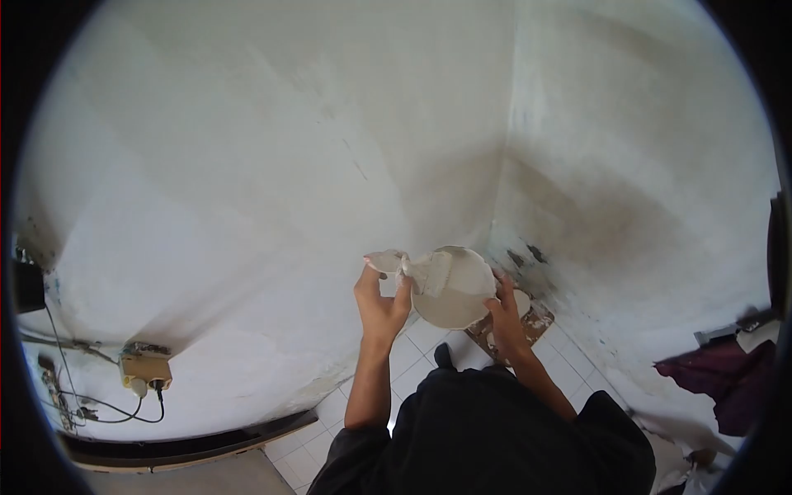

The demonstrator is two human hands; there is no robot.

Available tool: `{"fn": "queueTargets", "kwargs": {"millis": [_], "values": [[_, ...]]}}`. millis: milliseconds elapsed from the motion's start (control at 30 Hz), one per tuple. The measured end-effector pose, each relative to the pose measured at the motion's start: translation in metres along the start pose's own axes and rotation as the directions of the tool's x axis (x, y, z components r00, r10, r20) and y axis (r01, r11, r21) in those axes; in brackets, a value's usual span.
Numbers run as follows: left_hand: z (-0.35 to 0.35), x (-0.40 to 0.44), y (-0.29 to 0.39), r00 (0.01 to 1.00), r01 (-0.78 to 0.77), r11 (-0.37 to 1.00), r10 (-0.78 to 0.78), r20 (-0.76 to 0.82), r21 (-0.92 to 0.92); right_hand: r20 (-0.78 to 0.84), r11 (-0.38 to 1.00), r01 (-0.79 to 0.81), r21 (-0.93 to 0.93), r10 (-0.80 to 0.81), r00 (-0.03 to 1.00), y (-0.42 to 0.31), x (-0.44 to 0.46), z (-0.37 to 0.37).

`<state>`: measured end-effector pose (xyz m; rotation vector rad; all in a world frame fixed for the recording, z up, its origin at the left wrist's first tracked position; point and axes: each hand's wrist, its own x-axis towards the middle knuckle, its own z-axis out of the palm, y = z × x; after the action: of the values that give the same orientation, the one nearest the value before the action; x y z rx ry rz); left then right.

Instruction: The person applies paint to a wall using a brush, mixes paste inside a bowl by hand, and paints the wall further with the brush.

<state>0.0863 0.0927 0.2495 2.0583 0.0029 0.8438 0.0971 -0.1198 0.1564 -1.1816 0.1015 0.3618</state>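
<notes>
My left hand (384,305) is closed on a putty knife (434,272) smeared with whitish paste, and its flat blade extends over the bowl. A flat, pale, paste-coated piece (386,261) shows at the fingertips of the same hand; whether it belongs to the knife I cannot tell. My right hand (507,318) grips the right rim of a round bowl (462,309), thumb on the near side. Greyish-white paste coats the inside of this bowl. Both hands are in front of my body, near the corner of the walls.
Pale, patchy walls (247,165) meet in a corner, with dark chipped spots (528,252) low down. Below are a paste-spattered brown board (540,322) and white floor tiles (404,355). A socket box (146,370) with cables is at left; a maroon cloth (718,375) hangs at right.
</notes>
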Motion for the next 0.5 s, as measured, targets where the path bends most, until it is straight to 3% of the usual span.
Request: {"fn": "queueTargets", "kwargs": {"millis": [133,200,400,500], "values": [[0.014,0.002,0.002,0.996,-0.039,0.999,0.040,0.083,-0.005,0.003,0.996,0.045,-0.071,-0.045,0.999,0.010,0.001,-0.002],[0.023,0.001,0.007,0.990,0.053,0.999,-0.054,0.128,0.008,-0.006,0.997,0.054,-0.049,-0.055,0.998,0.011,0.000,-0.002],[0.044,-0.014,0.008,0.967,0.136,0.991,-0.131,0.217,-0.008,-0.026,0.999,0.026,-0.044,-0.027,0.999,0.000,-0.001,-0.009],[0.049,-0.019,0.005,0.975,0.103,0.995,-0.099,0.198,-0.011,-0.013,0.994,0.065,-0.090,-0.067,0.998,-0.004,-0.002,-0.009]]}}
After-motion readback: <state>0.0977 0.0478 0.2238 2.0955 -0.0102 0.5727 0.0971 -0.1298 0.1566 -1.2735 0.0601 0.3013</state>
